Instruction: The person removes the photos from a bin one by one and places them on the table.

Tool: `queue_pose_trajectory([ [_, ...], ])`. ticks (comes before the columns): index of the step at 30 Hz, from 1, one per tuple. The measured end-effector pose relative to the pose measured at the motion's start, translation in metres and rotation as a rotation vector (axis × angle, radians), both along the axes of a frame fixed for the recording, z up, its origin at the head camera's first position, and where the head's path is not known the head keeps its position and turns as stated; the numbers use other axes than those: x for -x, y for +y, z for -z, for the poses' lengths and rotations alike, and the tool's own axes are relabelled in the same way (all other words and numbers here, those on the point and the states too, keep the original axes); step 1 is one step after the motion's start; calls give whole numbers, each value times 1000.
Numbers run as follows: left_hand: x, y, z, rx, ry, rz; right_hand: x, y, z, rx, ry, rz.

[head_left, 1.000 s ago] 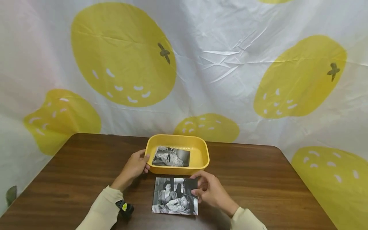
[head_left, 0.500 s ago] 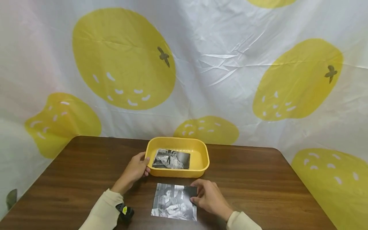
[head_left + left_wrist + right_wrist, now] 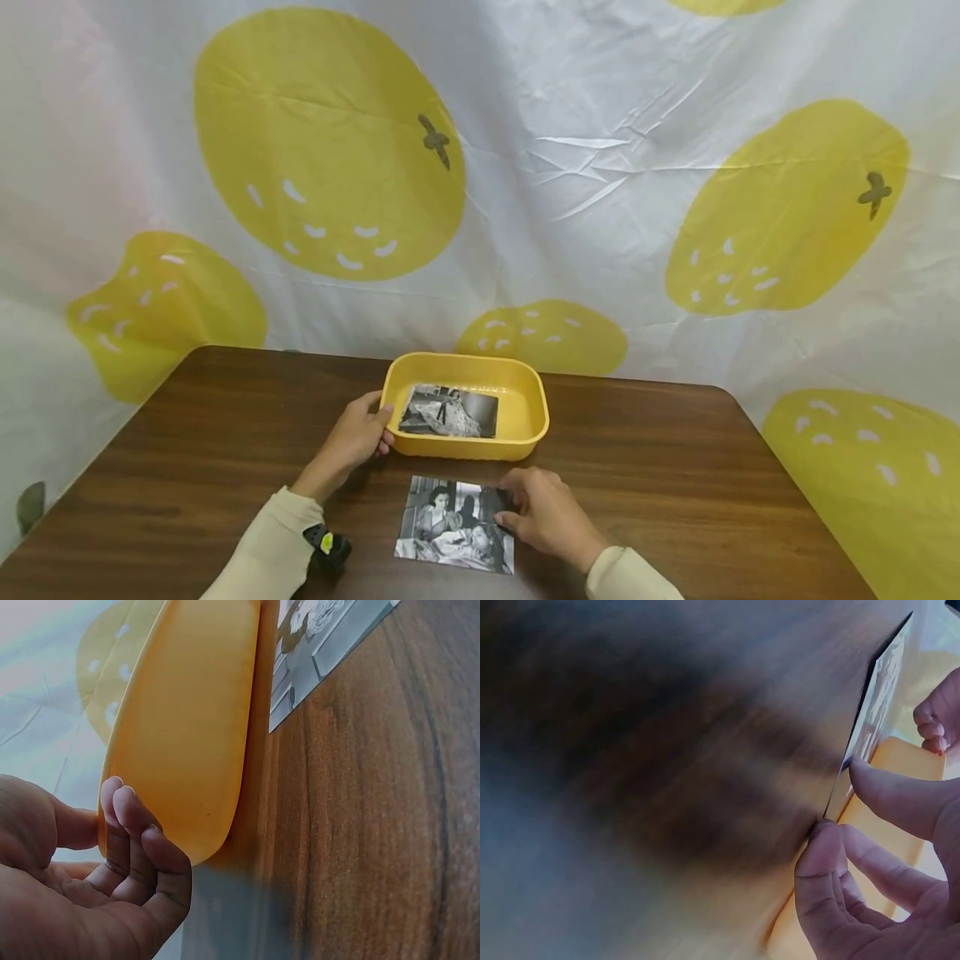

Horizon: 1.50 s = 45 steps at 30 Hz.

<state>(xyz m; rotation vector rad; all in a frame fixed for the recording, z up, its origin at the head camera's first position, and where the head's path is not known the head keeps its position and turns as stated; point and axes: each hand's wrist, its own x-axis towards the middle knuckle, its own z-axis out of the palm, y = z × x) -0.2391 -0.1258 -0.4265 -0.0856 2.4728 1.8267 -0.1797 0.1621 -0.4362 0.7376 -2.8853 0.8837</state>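
No legible text, label, brand, number or sign anywhere; black-and-white photo (image 3: 455,524) on table (image 3: 675,492) carries image only, no caption; same for photo in yellow tray (image 3: 448,412). Backdrop cloth (image 3: 570,167) printed with fruit shapes, no lettering.

photo (image 3: 455,524): edge lifted off table | right hand (image 3: 546,517): fingers now pinch its right edge

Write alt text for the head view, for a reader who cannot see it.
A person's right hand pinches the edge of a black-and-white photo on a dark wooden table, while the left hand holds the near left corner of a yellow tray containing another photo. A white cloth with yellow fruit shapes hangs behind.
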Motion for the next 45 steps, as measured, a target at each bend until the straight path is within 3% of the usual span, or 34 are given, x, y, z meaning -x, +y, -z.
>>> queue_pose_trajectory([
  [5,1,-1,-2,4,1,-1,0,-3,-7,-25,4,10],
  [9,1,-1,-3,-2,1,4,5,-6,-33,-31,-13,12],
  [15,1,-1,-3,-5,1,1,31,-15,-71,-21,-9,54],
  [21,2,-1,-2,2,4,5,62,-24,-85,-47,-13,118],
  [26,2,-1,-1,-3,-3,4,86,-31,-77,-74,-75,103],
  [32,0,-1,1,-4,-21,-7,110,-39,-52,-137,-119,67],
  [36,-1,0,2,-3,-15,-12,117,-42,-40,-157,-178,109],
  [45,-2,2,2,-23,-1,-16,122,-47,-23,-255,-141,200],
])
